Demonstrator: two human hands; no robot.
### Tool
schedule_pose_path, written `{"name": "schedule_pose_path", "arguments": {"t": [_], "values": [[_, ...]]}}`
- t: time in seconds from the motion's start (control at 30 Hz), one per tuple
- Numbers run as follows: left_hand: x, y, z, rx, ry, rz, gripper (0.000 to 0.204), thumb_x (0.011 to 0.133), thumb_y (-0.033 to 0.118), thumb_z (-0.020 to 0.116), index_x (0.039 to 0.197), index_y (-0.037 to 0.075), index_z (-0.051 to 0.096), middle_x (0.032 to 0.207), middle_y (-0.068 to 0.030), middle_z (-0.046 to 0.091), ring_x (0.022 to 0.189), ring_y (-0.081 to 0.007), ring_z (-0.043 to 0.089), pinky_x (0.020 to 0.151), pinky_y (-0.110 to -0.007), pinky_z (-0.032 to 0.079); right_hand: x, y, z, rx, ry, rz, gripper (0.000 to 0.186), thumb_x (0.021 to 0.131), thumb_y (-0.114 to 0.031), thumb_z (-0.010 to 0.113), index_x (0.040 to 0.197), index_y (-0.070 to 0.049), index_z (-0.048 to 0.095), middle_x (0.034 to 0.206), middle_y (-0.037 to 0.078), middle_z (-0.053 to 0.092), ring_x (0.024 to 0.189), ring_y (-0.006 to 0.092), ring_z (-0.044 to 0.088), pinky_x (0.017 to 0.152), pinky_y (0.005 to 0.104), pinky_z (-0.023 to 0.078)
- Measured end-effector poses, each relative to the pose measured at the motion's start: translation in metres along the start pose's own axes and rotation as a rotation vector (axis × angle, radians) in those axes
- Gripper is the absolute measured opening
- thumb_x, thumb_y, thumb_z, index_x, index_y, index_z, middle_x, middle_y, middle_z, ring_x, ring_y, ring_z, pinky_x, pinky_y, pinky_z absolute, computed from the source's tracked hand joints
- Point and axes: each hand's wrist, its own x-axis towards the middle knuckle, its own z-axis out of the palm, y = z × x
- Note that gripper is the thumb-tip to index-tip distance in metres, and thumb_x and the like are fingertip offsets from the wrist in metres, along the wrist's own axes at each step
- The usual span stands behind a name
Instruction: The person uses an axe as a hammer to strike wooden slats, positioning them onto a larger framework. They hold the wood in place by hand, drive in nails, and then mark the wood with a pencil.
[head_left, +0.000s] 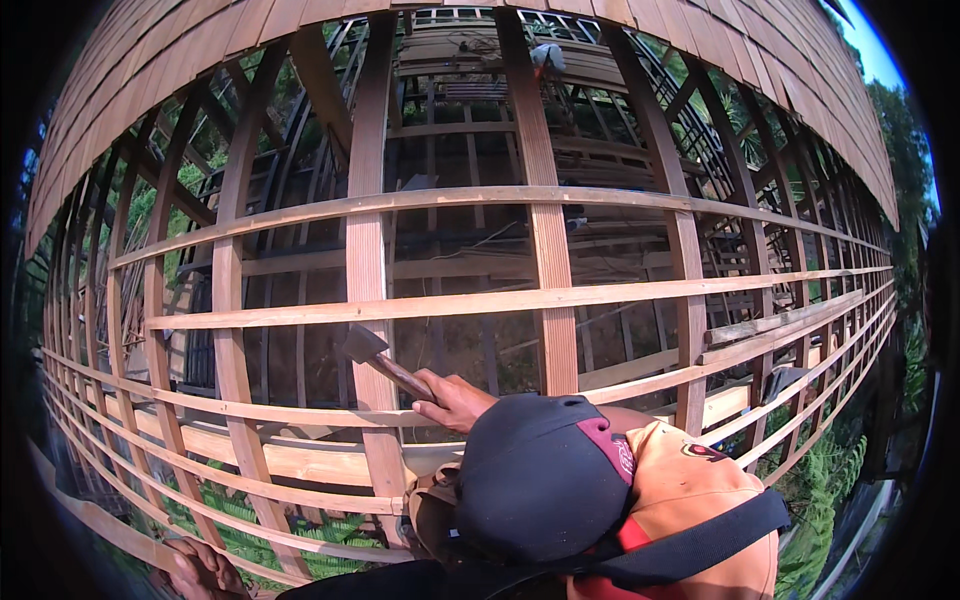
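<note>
At the lower left my left hand (203,568) is curled round the end of a wooden batten (115,528). My right hand is not in view. Close in front of me, a person in a dark cap (540,475) and an orange shirt (690,475) bends over the roof frame. A dark strap crosses that person's shoulder. The person's hand (455,400) grips a hatchet (398,377) by its wooden handle, with the dark metal head (365,343) in front of a rafter (372,385). The cap hides part of that arm.
Several horizontal battens (470,303) cross the upright rafters (550,250), with open gaps between them. Wooden shingles (200,75) cover the upper part. Below, through the gaps, lie stacked boards (450,50) and a person in a pale head covering (547,58). Green plants (825,500) grow at the right.
</note>
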Motion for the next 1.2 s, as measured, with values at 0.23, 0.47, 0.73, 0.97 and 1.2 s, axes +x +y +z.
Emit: {"name": "schedule_pose_path", "arguments": {"t": [0.23,0.47,0.73,0.97,1.2], "values": [[0.002,-0.024,-0.022,0.047,0.210,0.042,0.034,0.103,0.041,0.054,0.109,0.007,0.051,0.072,-0.0030,0.049,0.051,-0.0083,0.049,0.040,-0.018,0.037,0.009,0.015,-0.002,-0.131,0.033,-0.022,0.036,0.100,-0.025,0.059,0.123,-0.001,0.046,0.073,0.027,0.058,0.068,0.0423,0.060,0.067,0.0492,0.045],[0.012,-0.020,0.012,0.249,0.102,0.090,0.030,0.091,0.029,0.070,0.090,0.004,0.052,0.065,-0.0036,0.052,0.047,-0.0090,0.047,0.041,-0.022,0.037,0.045,-0.035,-0.066,-0.348,0.022,-0.037,0.037,0.100,-0.027,0.057,0.123,0.000,0.046,0.073,0.024,0.056,0.066,0.0345,0.056,0.066,0.0457,0.045],[0.007,-0.020,-0.010,0.586,0.053,0.172,0.038,0.092,0.040,0.068,0.081,0.006,0.056,0.063,0.0037,0.046,0.051,-0.0043,0.041,0.046,-0.023,0.031,0.096,-0.288,-0.132,0.267,0.323,-1.223,0.042,0.102,-0.026,0.058,0.136,-0.005,0.044,0.087,0.006,0.055,0.068,0.0141,0.052,0.059,0.0302,0.047],[0.028,-0.014,-0.004,0.301,0.067,0.043,0.030,0.094,0.031,0.066,0.083,0.005,0.055,0.065,0.0004,0.051,0.051,-0.0050,0.045,0.046,-0.021,0.033,0.075,-0.001,-0.056,-0.631,0.025,-0.046,0.043,0.099,-0.026,0.061,0.128,0.000,0.043,0.084,0.020,0.058,0.079,0.0345,0.061,0.075,0.0461,0.050],[0.035,-0.032,-0.020,0.334,0.154,-0.034,0.030,0.095,0.032,0.066,0.087,0.005,0.054,0.063,0.0008,0.051,0.049,-0.0054,0.046,0.043,-0.021,0.034,0.087,-0.136,-0.048,-0.357,0.106,-0.266,0.043,0.102,-0.034,0.056,0.126,0.001,0.050,0.078,0.014,0.055,0.072,0.0216,0.057,0.067,0.0386,0.046]]}}
